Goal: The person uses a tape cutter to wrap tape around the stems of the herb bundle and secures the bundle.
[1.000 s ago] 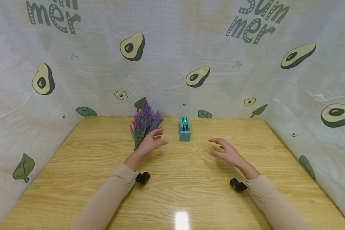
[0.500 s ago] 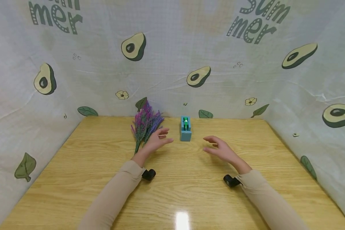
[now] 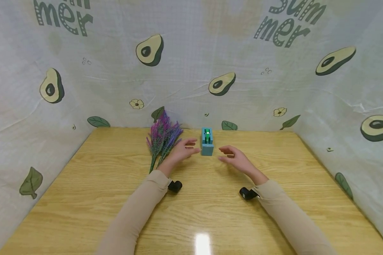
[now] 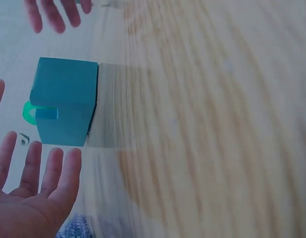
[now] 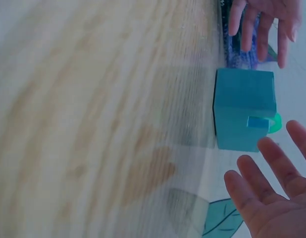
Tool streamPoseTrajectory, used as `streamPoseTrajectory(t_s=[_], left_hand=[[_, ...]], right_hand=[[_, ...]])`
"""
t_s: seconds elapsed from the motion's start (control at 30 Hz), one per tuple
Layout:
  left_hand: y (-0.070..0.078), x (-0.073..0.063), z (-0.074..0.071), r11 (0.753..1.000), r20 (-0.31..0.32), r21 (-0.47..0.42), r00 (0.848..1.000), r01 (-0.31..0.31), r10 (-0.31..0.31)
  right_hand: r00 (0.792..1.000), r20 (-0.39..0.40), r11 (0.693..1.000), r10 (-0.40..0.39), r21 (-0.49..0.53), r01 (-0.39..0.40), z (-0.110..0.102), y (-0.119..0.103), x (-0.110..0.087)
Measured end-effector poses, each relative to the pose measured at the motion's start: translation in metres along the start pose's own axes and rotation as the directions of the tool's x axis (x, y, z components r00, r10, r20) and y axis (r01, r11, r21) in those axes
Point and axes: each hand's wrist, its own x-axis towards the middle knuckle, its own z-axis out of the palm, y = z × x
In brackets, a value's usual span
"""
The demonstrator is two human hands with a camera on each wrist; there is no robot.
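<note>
A blue tape dispenser (image 3: 207, 149) with a green roll of tape (image 3: 207, 134) in its top stands near the back of the table. Just left of it is my left hand (image 3: 182, 151), fingers loosely extended and holding nothing. My right hand (image 3: 237, 160) hovers on the other side, also holding nothing, its fingers slightly bent. In the left wrist view, the dispenser (image 4: 64, 104) lies between both hands, with a gap to the fingertips. The right wrist view shows the dispenser (image 5: 243, 106) apart from the fingers too.
Behind and left of my left hand lies a bunch of purple and pink artificial lavender (image 3: 162, 136), its stems partly behind the hand and wrist. A pale cloth (image 3: 178, 81) printed with avocados encloses the wooden table (image 3: 191, 216) at back and sides.
Both hands have moved toward the tape dispenser, the left going right and the right going left, so the space between them has narrowed. The dispenser and the lavender stay in place.
</note>
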Motion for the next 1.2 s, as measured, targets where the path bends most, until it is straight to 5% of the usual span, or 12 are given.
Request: streamPoseTrajectory(t_s=[0.13, 0.43, 0.7, 1.2], left_hand=[[-0.003, 0.011, 0.007, 0.999, -0.005, -0.04, 1.0, -0.004, 0.003], [0.002, 0.021, 0.017, 0.999, -0.042, -0.034, 0.999, 0.019, -0.02], [0.0, 0.029, 0.018, 1.0, 0.013, 0.006, 1.0, 0.005, -0.005], [-0.003, 0.034, 0.019, 0.996, 0.089, -0.083, 0.996, 0.015, -0.007]], right_hand=[[1.0, -0.011, 1.0, 0.018, 0.008, -0.018, 0.003, -0.023, 0.002], [0.996, -0.07, 0.999, 0.047, -0.002, -0.047, 0.011, 0.009, 0.03], [0.991, -0.106, 0.996, 0.081, 0.034, -0.078, 0.015, 0.013, 0.044], [0.984, -0.142, 0.992, 0.109, 0.082, -0.098, 0.026, 0.018, 0.06]])
